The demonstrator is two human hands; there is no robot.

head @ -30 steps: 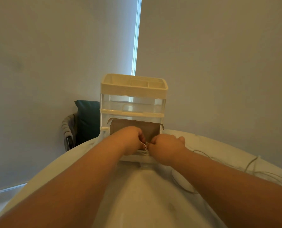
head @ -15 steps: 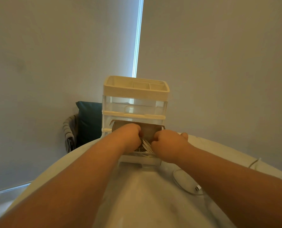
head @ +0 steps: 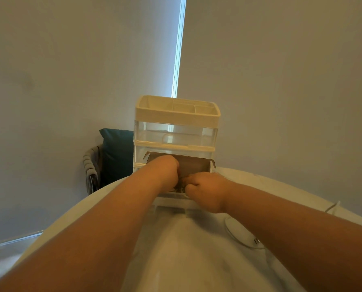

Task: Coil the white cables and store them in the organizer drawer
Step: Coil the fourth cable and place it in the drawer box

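Head view: the organizer (head: pixel 176 123) stands at centre frame on the white surface (head: pixel 175 260), its cream tray on top and a clear drawer beneath it closed. The bottom drawer (head: pixel 171 200) is pulled out toward the camera, and a brown cardboard sheet (head: pixel 193 165) stands upright at its back.

Both hands reach into that drawer, knuckles to the camera. The left hand (head: pixel 165 171) is curled over with its fingers hidden behind the back of the hand, so I cannot tell whether it grips anything. The right hand (head: pixel 205 190), slightly lower and to the right in the frame, has thumb and forefinger curled onto the coiled cable (head: pixel 181 184), of which only a small shadowed bit shows in the gap between the two hands, just inside the drawer's front wall.

The coil lies directly between the hands and below their knuckles, so the coming move is probably letting go and lifting straight out.

A loose white cable (head: pixel 239 236) curves on the surface at lower right, beside the right forearm and nearer that hand. A dark cushion (head: pixel 116 150) sits left of the organizer.
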